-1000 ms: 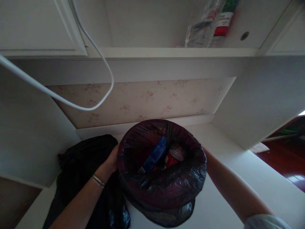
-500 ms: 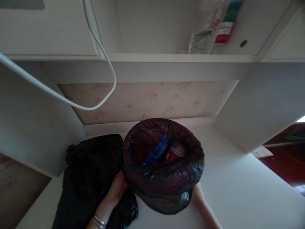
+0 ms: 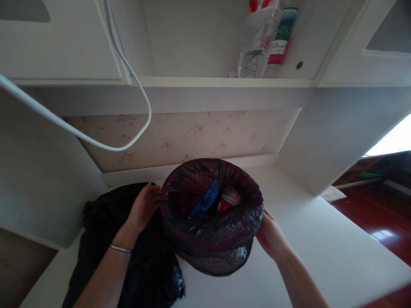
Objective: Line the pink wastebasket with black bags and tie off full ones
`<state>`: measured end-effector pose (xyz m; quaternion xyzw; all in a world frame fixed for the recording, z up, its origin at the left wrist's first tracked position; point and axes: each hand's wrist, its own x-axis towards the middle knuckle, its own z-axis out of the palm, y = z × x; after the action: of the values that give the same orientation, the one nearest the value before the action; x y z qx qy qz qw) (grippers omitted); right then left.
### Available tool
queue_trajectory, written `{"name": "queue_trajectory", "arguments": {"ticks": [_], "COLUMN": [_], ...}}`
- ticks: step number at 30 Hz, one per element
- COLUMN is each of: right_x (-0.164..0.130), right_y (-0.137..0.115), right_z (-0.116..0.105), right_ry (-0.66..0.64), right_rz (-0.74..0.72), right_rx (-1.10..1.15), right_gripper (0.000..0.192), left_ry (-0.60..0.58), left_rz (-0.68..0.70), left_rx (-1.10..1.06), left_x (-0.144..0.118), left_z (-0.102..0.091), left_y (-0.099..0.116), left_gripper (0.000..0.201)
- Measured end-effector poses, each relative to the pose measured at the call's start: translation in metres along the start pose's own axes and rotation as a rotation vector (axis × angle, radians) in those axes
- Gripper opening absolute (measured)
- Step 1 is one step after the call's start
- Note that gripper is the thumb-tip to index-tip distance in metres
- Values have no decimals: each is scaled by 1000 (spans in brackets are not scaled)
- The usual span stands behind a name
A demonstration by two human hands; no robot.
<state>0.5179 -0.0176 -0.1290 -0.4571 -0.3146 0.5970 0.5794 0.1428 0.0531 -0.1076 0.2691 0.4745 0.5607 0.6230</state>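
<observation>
A round trash bin (image 3: 224,256) lined with a thin black plastic bag stands on the white desk. The bag folds over the rim. Down inside I see a blue box (image 3: 204,200) and a red-and-clear container (image 3: 228,199). My left hand (image 3: 145,208), with bands on its wrist, is at the rim's left side, fingers stretched and not wrapped round it. On the other side, my right hand (image 3: 270,234) lies against the bin's wall just below the rim, its fingers extended and partly hidden. A black cloth or bag (image 3: 105,252) lies under my left forearm.
A white cable (image 3: 128,147) loops down at the upper left. Overhead, a shelf (image 3: 199,82) holds a clear plastic container (image 3: 255,51) and a green-and-red can (image 3: 281,40). White side panels flank the desk (image 3: 298,231); a reddish floor shows at right.
Both hands have slid up from the lower sides of the bin to near its rim. The view has shifted slightly right; the bin keeps its place on the desk.
</observation>
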Motion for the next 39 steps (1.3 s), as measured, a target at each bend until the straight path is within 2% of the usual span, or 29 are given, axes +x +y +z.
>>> {"name": "queue_trajectory", "arguments": {"ticks": [3,5,7,10,13,15,16,18,21,22,24,26,28,31,35,37,39], "right_x": [-3,-1,1,-2,-7,-8,-7,-5,-4,-5,-6,-5,-1,8,17,21,23], "right_y": [2,7,11,16,19,19,17,7,-21,-32,-53,-67,-76,-80,-76,-65,-42], "right_z": [3,-2,-10,-21,-30,-36,-38,-41,-30,-23,-4,13,23,24,12,2,-9], "right_ry": [56,87,87,21,-106,-161,-151,-10,285,307,247,155,79,71,91,115,186], "right_rz": [-44,-56,-44,35,140,172,166,96,-69,-95,-87,-91,-126,-129,-97,-117,-155], "right_rx": [-55,-98,-144,-245,-397,-467,-476,-426,-227,-170,-150,-239,-369,-481,-364,-273,-267], "right_gripper": [43,45,44,35,19,18,21,32,46,50,56,57,52,39,44,51,53], "left_ry": [-140,-238,-304,-315,-288,-262,-240,-191,-166,-184,-250,-319,-341,-312,-244,-174,-41], "left_rz": [-30,-65,-75,-29,31,55,61,71,73,69,62,58,61,70,114,137,127], "left_rx": [70,117,145,165,175,179,183,195,239,262,314,369,423,486,522,474,296], "left_x": [23,30,30,23,14,12,13,18,29,32,35,32,26,12,-4,-9,-13], "left_z": [32,50,61,60,49,42,40,39,49,55,67,77,81,76,58,45,28], "left_y": [33,42,43,40,37,37,38,42,51,54,58,62,64,66,66,63,54], "left_gripper": [31,28,29,28,26,23,21,21,28,29,32,36,39,38,34,34,32]}}
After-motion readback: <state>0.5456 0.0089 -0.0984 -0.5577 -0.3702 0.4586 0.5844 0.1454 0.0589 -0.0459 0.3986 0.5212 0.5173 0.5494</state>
